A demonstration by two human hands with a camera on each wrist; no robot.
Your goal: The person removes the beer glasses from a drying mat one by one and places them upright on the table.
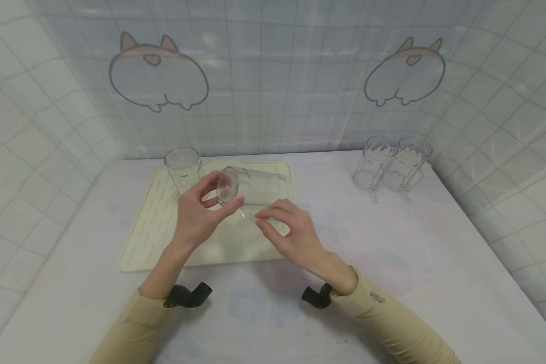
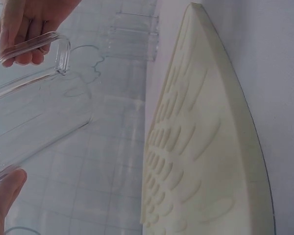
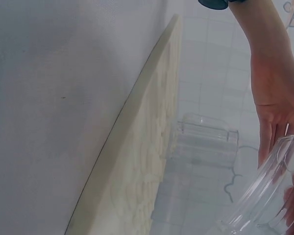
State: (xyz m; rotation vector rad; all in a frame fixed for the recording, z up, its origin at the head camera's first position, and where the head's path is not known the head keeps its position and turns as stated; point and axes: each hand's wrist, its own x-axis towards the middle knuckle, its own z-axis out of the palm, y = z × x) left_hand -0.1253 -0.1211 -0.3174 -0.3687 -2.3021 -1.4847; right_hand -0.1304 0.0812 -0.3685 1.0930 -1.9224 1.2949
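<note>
A clear glass mug (image 1: 261,188) is held on its side above a cream drying mat (image 1: 236,250). My left hand (image 1: 196,212) grips one round end of it, thumb on the near side and fingers on the far side. With thumb and fingertips, my right hand (image 1: 296,232) pinches the mug's handle, which shows best as a squared loop (image 2: 63,56) in the left wrist view. In the right wrist view the left hand (image 3: 277,93) reaches down to the same mug (image 3: 264,200).
Another clear mug (image 1: 183,167) stands upright at the mat's back left corner. Two more mugs, a left one (image 1: 374,164) and a right one (image 1: 407,164), stand close together at the back right of the white-covered table (image 1: 391,253). A tiled-pattern backdrop (image 1: 273,91) rises behind.
</note>
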